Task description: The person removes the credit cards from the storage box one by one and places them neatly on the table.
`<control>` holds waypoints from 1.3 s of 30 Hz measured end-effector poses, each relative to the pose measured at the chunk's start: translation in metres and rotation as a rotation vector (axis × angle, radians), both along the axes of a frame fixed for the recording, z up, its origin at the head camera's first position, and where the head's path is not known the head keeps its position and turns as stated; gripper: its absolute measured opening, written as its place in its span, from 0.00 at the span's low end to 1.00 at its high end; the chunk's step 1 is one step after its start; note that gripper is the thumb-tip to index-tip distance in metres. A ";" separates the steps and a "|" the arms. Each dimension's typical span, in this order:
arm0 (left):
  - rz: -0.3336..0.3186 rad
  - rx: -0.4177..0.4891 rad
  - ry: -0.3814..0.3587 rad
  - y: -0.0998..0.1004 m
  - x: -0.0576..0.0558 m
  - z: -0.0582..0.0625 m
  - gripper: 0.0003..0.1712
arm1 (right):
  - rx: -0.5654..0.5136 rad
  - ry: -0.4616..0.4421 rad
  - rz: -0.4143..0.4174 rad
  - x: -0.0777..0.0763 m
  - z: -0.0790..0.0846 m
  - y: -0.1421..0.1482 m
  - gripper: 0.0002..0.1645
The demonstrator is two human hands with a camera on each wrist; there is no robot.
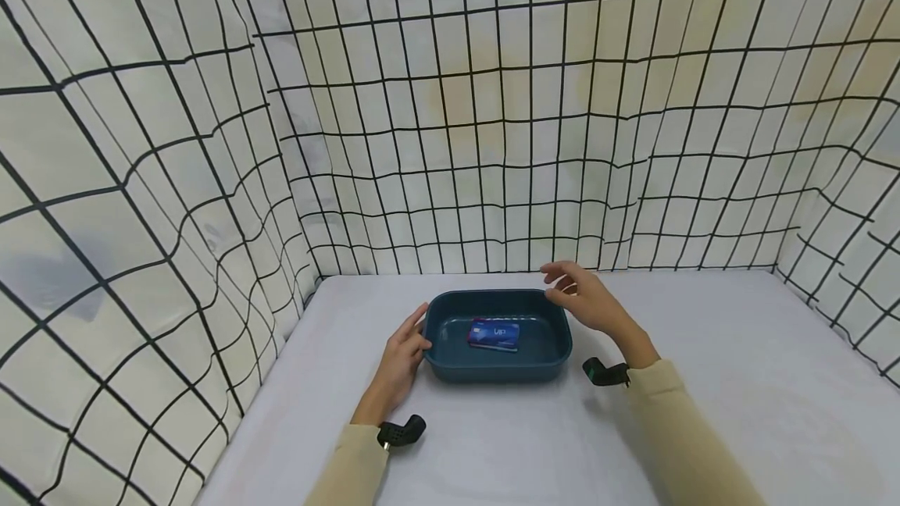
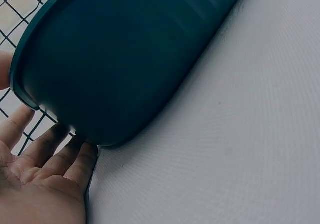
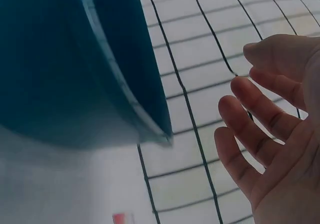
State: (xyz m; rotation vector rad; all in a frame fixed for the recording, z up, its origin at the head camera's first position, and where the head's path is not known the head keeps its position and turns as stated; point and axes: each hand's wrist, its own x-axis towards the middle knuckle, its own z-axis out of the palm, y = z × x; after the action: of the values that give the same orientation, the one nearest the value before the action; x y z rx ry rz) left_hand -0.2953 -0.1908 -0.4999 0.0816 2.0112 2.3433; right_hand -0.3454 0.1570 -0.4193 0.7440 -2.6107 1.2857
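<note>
1. Left hand (image 1: 396, 372): nearly straight fingers touching the tray's (image 1: 492, 374) 9 o'clock end; right hand (image 1: 589, 301): loosely spread, apart, at 2 o'clock
2. Tray, on the worktop (image 1: 506, 443): probably light, stiff; best grasped by its rim (image 1: 485, 292), 9 and 3 o'clock
3. "VIP" card (image 1: 494, 333): inside, near centre

Blue card (image 1: 494, 333) with indistinct tiny markings, teal tub (image 1: 495, 374) cropped in both wrist views
</note>
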 end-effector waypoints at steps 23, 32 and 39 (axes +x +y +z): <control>-0.002 -0.004 0.001 0.004 -0.002 -0.002 0.40 | 0.083 -0.006 0.008 0.013 -0.029 -0.064 0.27; 0.002 0.001 -0.001 0.007 -0.002 -0.001 0.41 | 0.121 -0.073 -0.031 0.011 -0.036 -0.067 0.29; 0.011 0.000 0.001 0.001 0.000 -0.001 0.41 | 0.176 -0.172 -0.006 0.007 -0.039 -0.071 0.31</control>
State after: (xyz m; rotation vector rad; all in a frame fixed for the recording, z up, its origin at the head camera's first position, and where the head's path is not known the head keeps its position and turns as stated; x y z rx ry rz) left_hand -0.2951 -0.1897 -0.5010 0.0724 2.0166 2.3505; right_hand -0.3380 0.0859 -0.4581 0.6780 -2.8908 1.1786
